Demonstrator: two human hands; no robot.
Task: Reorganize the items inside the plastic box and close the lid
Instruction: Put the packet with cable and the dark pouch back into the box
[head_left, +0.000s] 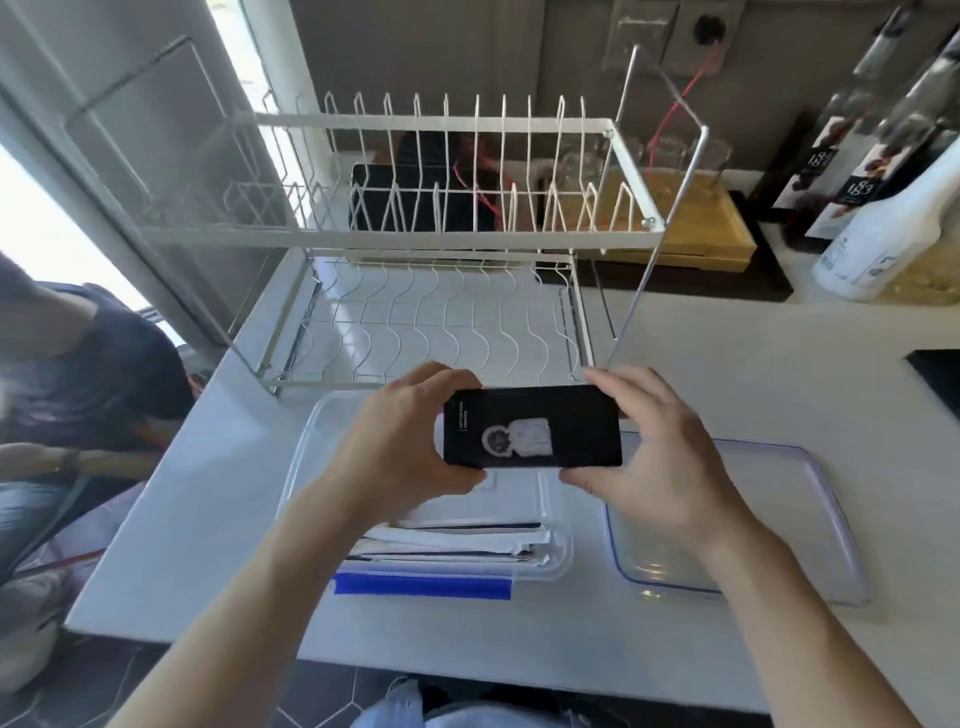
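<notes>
Both hands, left hand (400, 441) and right hand (660, 467), pinch a black card (532, 426) by its ends above the plastic box (306, 457). Papers (457, 540) lie inside; the lid (810, 499) rests at 3 o'clock on the worktop (208, 493), so closing remains.

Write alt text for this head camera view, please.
Both hands, left and right, hold a flat black rectangular box above an open clear plastic box holding stacked papers, its clear lid beside it.
</notes>
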